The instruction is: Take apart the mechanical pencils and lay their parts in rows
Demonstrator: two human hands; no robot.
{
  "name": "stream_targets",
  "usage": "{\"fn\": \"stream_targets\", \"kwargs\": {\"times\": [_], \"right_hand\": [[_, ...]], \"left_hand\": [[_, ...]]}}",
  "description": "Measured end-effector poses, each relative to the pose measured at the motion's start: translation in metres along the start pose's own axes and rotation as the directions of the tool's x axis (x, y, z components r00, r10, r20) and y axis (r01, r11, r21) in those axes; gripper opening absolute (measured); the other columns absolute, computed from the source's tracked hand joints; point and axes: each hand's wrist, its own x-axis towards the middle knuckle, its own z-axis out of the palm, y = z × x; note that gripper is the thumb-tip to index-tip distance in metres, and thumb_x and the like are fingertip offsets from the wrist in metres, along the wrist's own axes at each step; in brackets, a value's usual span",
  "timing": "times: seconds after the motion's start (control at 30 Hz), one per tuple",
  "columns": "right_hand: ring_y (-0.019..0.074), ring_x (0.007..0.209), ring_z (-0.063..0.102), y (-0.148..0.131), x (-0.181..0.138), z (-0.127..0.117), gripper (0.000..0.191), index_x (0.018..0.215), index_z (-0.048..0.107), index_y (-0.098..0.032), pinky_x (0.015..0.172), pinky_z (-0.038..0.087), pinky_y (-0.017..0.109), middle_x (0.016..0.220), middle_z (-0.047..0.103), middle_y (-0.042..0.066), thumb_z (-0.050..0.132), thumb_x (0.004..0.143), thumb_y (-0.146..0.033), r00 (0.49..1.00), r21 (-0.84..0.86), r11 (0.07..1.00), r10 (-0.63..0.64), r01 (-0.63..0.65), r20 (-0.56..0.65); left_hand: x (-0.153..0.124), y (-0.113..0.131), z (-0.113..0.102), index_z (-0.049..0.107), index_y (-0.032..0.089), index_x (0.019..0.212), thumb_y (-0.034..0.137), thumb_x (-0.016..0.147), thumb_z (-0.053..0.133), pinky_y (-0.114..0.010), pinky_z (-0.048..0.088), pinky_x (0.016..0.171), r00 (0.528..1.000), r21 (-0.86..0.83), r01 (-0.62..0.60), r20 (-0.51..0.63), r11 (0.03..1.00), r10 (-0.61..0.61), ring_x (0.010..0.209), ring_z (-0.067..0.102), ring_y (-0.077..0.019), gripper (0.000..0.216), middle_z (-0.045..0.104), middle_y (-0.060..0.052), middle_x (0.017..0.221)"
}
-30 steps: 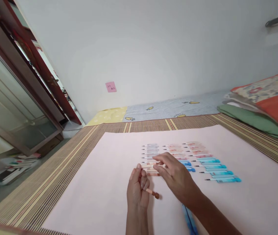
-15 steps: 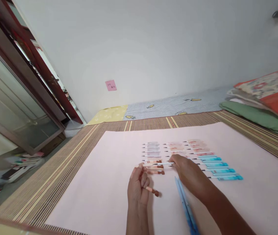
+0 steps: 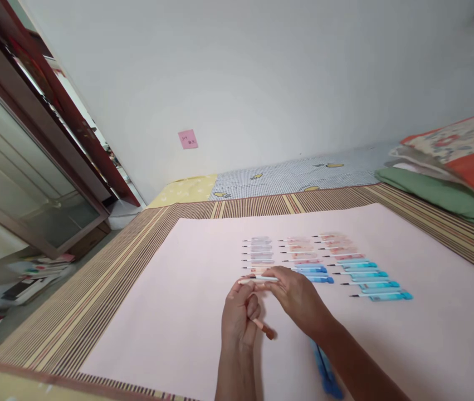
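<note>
My left hand [image 3: 239,314] is closed round a brown pen barrel [image 3: 263,328] whose capped end sticks out to the right. My right hand [image 3: 297,298] pinches a thin white refill [image 3: 257,279] and holds its tip against my left fingers. Just beyond both hands lie three columns of small pens [image 3: 303,259] on a pale pink sheet [image 3: 170,312], with blue pens [image 3: 370,281] at the near right.
A blue packet [image 3: 326,373] lies under my right forearm. A striped mat [image 3: 107,262] borders the sheet. Folded bedding [image 3: 449,167] sits at the far right, a wall with a pink sticky note [image 3: 188,138] behind, and a cabinet and scattered books [image 3: 28,278] at the left.
My right hand drew the white refill out from the rows and has brought it left, up to my left hand. The left hand has kept its hold on the brown barrel.
</note>
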Motion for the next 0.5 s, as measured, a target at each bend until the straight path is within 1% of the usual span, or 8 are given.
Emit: {"fn": "stream_targets", "kwargs": {"times": [0.1, 0.2, 0.23, 0.27, 0.33, 0.43, 0.5], "right_hand": [[0.0211, 0.085, 0.066, 0.006, 0.000, 0.002, 0.019, 0.093, 0.072, -0.025, 0.076, 0.049, 0.031, 0.092, 0.074, 0.004, 0.054, 0.087, -0.022, 1.000, 0.005, 1.000, 0.011, -0.011, 0.009], [0.0205, 0.080, 0.065, 0.009, 0.001, 0.003, 0.015, 0.089, 0.072, -0.025, 0.072, 0.048, 0.029, 0.084, 0.073, 0.003, 0.058, 0.087, -0.028, 0.999, 0.041, 0.999, 0.033, -0.034, 0.020], [0.0202, 0.077, 0.065, 0.010, 0.001, 0.003, 0.014, 0.088, 0.072, -0.025, 0.070, 0.047, 0.028, 0.082, 0.073, 0.002, 0.059, 0.087, -0.030, 0.999, 0.058, 0.997, 0.042, -0.043, 0.028], [0.0199, 0.075, 0.064, 0.011, 0.002, 0.002, 0.014, 0.088, 0.072, -0.024, 0.068, 0.046, 0.028, 0.080, 0.073, 0.002, 0.060, 0.087, -0.031, 0.998, 0.073, 0.996, 0.051, -0.054, 0.036], [0.0194, 0.072, 0.063, 0.015, 0.003, -0.001, 0.015, 0.089, 0.072, -0.023, 0.065, 0.044, 0.027, 0.077, 0.072, 0.002, 0.060, 0.086, -0.032, 0.995, 0.085, 0.993, 0.080, -0.084, 0.052], [0.0178, 0.065, 0.061, 0.024, 0.004, -0.008, 0.016, 0.087, 0.070, -0.021, 0.060, 0.040, 0.026, 0.074, 0.071, 0.001, 0.057, 0.086, -0.029, 0.982, 0.026, 0.986, 0.163, -0.166, 0.097], [0.0163, 0.061, 0.057, 0.030, 0.004, -0.010, 0.016, 0.082, 0.067, -0.020, 0.057, 0.036, 0.026, 0.073, 0.070, 0.001, 0.053, 0.087, -0.028, 0.968, -0.053, 0.976, 0.215, -0.210, 0.132]], "left_hand": [[-0.002, 0.000, -0.001, 0.059, 0.012, 0.080, 0.028, 0.057, 0.088, -0.017, 0.013, 0.039, 1.000, -0.001, 0.013, 0.007, 1.000, -0.013, 0.038, 0.022, 0.0022, 0.040, 0.058, 0.004, 0.064], [-0.004, 0.000, -0.001, 0.055, 0.012, 0.072, 0.029, 0.056, 0.088, -0.016, 0.013, 0.039, 1.000, -0.004, 0.017, 0.019, 1.000, -0.017, 0.039, 0.022, 0.0031, 0.040, 0.060, 0.003, 0.067], [-0.005, 0.000, -0.002, 0.056, 0.011, 0.073, 0.029, 0.056, 0.088, -0.016, 0.013, 0.039, 0.999, -0.005, 0.022, 0.030, 1.000, -0.021, 0.039, 0.022, 0.0033, 0.040, 0.060, 0.003, 0.069], [-0.005, 0.001, -0.002, 0.059, 0.011, 0.077, 0.028, 0.057, 0.088, -0.016, 0.013, 0.039, 0.999, -0.003, 0.029, 0.044, 1.000, -0.029, 0.039, 0.023, 0.0033, 0.039, 0.060, 0.003, 0.070], [-0.006, 0.004, -0.005, 0.063, 0.010, 0.091, 0.027, 0.059, 0.087, -0.016, 0.013, 0.039, 0.998, 0.010, 0.042, 0.049, 0.999, -0.043, 0.039, 0.024, 0.0027, 0.043, 0.060, 0.003, 0.071], [-0.006, 0.014, -0.014, 0.062, 0.011, 0.110, 0.026, 0.061, 0.086, -0.016, 0.016, 0.039, 0.999, 0.026, 0.024, -0.042, 0.999, -0.023, 0.038, 0.026, 0.0008, 0.056, 0.059, 0.004, 0.067], [-0.005, 0.021, -0.021, 0.062, 0.010, 0.110, 0.024, 0.062, 0.085, -0.015, 0.017, 0.038, 0.996, 0.006, 0.000, -0.092, 1.000, 0.001, 0.038, 0.026, 0.0006, 0.055, 0.058, 0.004, 0.066]]}}
